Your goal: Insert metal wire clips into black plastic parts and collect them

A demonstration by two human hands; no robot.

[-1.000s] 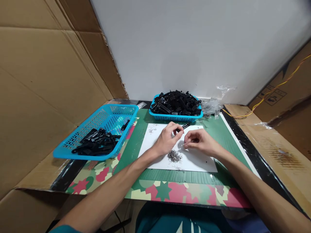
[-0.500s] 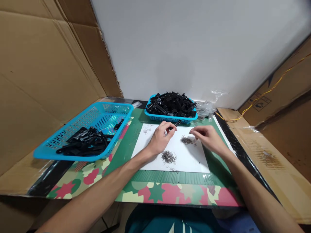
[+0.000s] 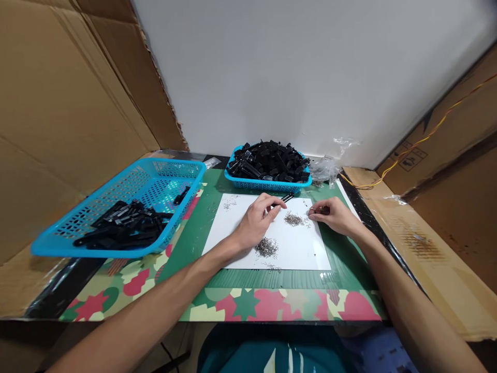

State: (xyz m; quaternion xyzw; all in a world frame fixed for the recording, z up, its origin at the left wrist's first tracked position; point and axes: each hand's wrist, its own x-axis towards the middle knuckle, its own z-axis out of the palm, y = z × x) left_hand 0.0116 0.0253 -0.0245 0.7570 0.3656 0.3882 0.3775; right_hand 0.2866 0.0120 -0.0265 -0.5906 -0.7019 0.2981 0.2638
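My left hand [image 3: 259, 217] is closed around a slim black plastic part [image 3: 288, 198], whose far end sticks out past my fingers toward the back basket. To the right, my right hand [image 3: 334, 215] is in a pinch beside the smaller pile of tiny metal pieces [image 3: 294, 218]. Something thin and dark shows between its fingers, too small to name. A larger pile of tiny bent metal pieces [image 3: 266, 247] lies just below my left hand. Both piles rest on a white sheet [image 3: 233, 248].
A blue basket [image 3: 267, 185] heaped with black plastic parts [image 3: 272, 160] stands at the back. Left of the sheet, a larger blue basket [image 3: 112, 253] holds more black parts [image 3: 124, 225]. Clear plastic bags [image 3: 325, 168] and a yellow cable [image 3: 411, 148] lie at the right. Cardboard [image 3: 77, 77] borders the table.
My right hand has shifted slightly right, away from the smaller pile, its fingers still pinched. My left hand keeps the black part, which now shows more. The whole view has moved a little.
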